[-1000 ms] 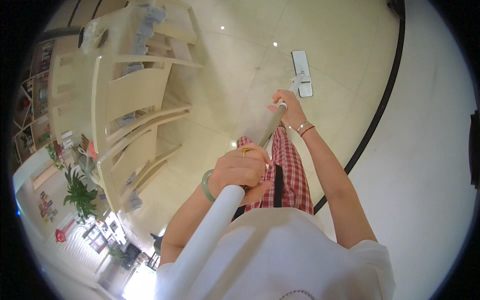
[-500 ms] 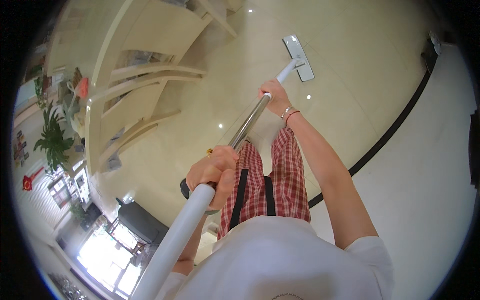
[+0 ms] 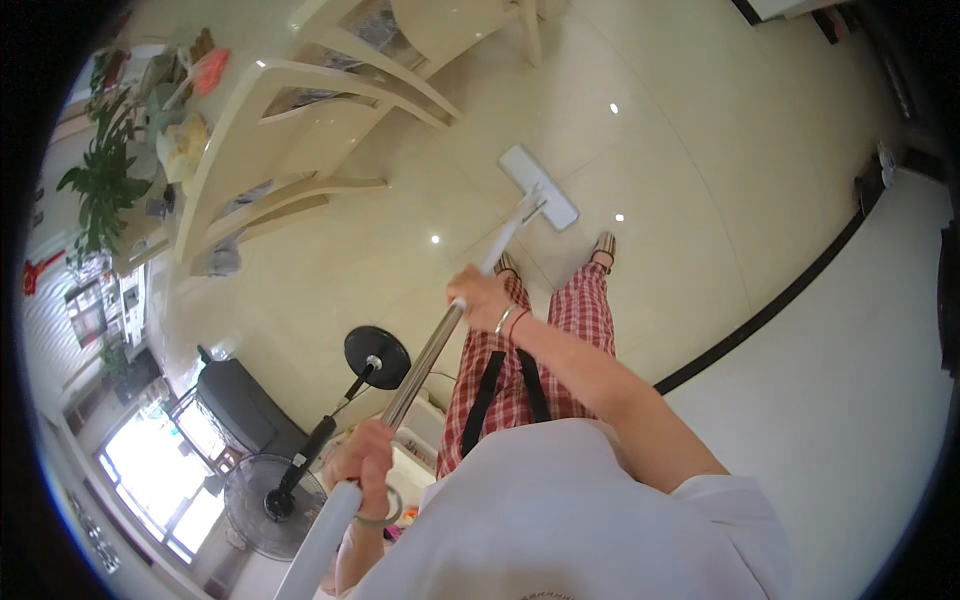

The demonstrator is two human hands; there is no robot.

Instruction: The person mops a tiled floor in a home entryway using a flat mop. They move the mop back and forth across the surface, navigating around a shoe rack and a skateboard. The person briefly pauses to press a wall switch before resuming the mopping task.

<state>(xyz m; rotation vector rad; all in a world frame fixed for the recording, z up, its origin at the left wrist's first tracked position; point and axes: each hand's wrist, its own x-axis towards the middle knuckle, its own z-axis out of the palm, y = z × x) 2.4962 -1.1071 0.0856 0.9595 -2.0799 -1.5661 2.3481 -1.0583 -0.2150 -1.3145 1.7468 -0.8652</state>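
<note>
A flat mop [image 3: 424, 362] with a white and metal pole slants across the view, from the lower left up to its pale rectangular head [image 3: 553, 203], which lies on the tiled floor just beyond my feet. Wrapped round the upper part of the pole is my left hand [image 3: 362, 458], closed, with a bangle at the wrist. Farther down the pole, my right hand [image 3: 482, 297] grips near where the metal section meets the lower white tube. Bracelets circle my right wrist.
Cream chairs [image 3: 300, 150] stand at the upper left, near a green plant [image 3: 105, 190]. A standing fan [image 3: 272, 505] with a round black base [image 3: 377, 357] is left of me, beside a dark grey sofa-like piece [image 3: 245, 405]. A white wall [image 3: 800, 330] with black skirting runs along the right.
Both hands and the mop have come back toward me and to the left. The mop head has slid nearer my feet and turned. The fan and its base have come into fuller view.
</note>
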